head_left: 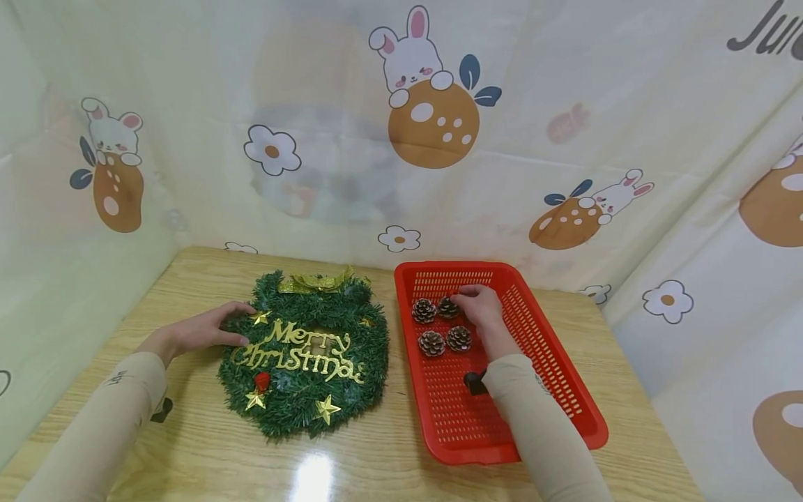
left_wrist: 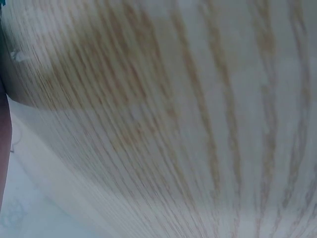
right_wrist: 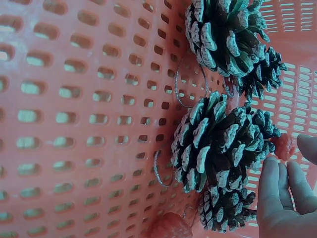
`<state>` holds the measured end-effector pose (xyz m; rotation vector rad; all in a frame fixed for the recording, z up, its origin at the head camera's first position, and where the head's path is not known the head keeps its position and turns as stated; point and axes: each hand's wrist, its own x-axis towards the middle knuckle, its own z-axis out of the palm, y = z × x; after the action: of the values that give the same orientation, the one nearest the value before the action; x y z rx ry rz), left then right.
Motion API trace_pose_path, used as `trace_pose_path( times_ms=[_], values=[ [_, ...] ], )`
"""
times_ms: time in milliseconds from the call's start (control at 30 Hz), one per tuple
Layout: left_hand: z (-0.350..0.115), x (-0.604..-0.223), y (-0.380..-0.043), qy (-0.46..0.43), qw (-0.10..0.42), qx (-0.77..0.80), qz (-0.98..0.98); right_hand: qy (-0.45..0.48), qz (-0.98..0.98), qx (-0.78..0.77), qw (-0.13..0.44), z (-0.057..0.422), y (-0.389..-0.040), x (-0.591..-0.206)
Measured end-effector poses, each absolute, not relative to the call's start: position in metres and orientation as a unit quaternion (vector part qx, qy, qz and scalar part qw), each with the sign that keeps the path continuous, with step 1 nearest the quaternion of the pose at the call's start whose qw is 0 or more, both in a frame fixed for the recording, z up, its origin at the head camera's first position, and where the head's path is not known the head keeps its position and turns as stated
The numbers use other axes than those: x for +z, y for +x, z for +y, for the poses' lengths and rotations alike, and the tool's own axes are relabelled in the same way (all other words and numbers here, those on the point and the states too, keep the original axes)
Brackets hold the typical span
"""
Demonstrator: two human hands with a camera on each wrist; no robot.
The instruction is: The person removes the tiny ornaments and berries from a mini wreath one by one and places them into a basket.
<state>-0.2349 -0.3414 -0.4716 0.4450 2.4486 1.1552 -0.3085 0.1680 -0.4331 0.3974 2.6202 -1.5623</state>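
A green wreath with gold "Merry Christmas" lettering, gold stars and a red ornament lies on the table. My left hand rests at its left edge, thumb apart from the fingers. In the red basket, my right hand pinches a small bumpy red ornament between thumb and fingertips, beside the back pinecones. Several frosted pinecones sit in the basket; silver loops show beside them in the right wrist view. Another red ornament appears at that view's bottom edge.
The red perforated basket stands right of the wreath, its raised rim around the right hand. The wooden table meets a printed curtain at the back and sides. A gold bow tops the wreath.
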Motion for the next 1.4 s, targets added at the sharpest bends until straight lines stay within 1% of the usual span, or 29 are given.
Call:
trace_pose_path(
  times_ms=[467, 733, 933, 1167, 1400],
  values=[
    [-0.342, -0.472, -0.235, 0.162, 0.196, 0.412, 0.875, 0.121, 0.853, -0.507, 0.028, 0.164, -0.307, -0.431],
    [-0.343, -0.473, -0.235, 0.16, 0.198, 0.413, 0.874, 0.099, 0.867, -0.488, 0.008, 0.157, -0.304, -0.422],
    [-0.343, -0.473, -0.236, 0.157, 0.201, 0.415, 0.873, 0.081, 0.871, -0.485, 0.007, 0.151, -0.303, -0.415],
    [-0.342, -0.47, -0.235, 0.155, 0.204, 0.414, 0.874, 0.035, 0.877, -0.479, -0.004, 0.134, -0.297, -0.4],
    [-0.341, -0.469, -0.235, 0.156, 0.203, 0.414, 0.874, -0.029, 0.866, -0.5, 0.0, 0.105, -0.284, -0.376]
  ],
)
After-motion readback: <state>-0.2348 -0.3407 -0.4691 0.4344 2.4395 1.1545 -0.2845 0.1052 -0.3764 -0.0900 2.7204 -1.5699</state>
